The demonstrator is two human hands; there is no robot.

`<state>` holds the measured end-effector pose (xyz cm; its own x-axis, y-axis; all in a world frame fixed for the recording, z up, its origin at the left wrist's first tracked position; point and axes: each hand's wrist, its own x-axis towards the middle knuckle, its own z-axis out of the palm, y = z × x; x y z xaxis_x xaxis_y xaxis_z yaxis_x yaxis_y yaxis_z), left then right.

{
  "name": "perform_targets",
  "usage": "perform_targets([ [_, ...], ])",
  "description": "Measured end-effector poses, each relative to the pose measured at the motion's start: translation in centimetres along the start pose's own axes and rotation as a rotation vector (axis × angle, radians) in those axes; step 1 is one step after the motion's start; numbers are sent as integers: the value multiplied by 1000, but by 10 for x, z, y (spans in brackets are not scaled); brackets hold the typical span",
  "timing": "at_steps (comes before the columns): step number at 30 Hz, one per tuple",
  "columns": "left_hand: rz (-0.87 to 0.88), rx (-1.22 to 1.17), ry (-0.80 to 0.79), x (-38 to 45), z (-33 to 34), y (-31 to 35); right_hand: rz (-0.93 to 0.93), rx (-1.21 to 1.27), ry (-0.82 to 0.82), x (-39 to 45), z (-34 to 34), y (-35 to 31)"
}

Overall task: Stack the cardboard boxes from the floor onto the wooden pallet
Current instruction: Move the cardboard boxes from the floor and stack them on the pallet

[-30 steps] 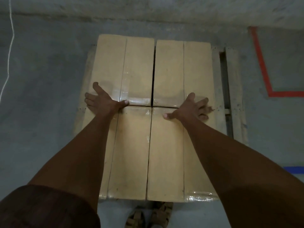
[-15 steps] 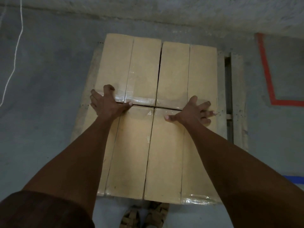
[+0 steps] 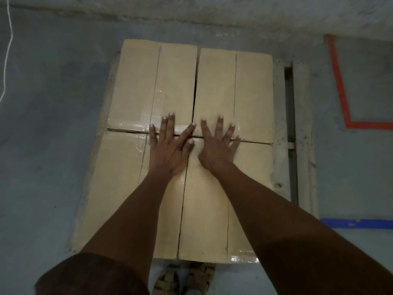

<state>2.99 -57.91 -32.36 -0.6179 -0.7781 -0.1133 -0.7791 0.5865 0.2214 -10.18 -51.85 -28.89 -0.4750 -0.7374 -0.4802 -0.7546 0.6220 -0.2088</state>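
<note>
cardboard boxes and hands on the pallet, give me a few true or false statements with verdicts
1. Both hands lie flat with spread fingers on the cardboard boxes. True.
2. The left hand grips a box by its edge. False: it rests open on the box tops.
3. The wooden pallet shows bare slats to the right of the boxes. True.
4. The right hand is raised clear of the boxes. False: it lies on them, beside the left hand.
5. The red floor tape runs under the boxes. False: it lies right of the pallet.

no readable text, labels, numbers or signs anywhere
</note>
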Motion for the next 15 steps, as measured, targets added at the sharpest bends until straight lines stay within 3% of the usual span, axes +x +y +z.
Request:
perform_targets([
  [5,11,14,86,2,9,0,2,54,158,-7,26,-3],
  [10,-34,44,56,6,11,-2,45,-6,274,-5,39,-11],
  [15,-47,17,13,8,11,-2,56,2,221,-3,34,-12],
])
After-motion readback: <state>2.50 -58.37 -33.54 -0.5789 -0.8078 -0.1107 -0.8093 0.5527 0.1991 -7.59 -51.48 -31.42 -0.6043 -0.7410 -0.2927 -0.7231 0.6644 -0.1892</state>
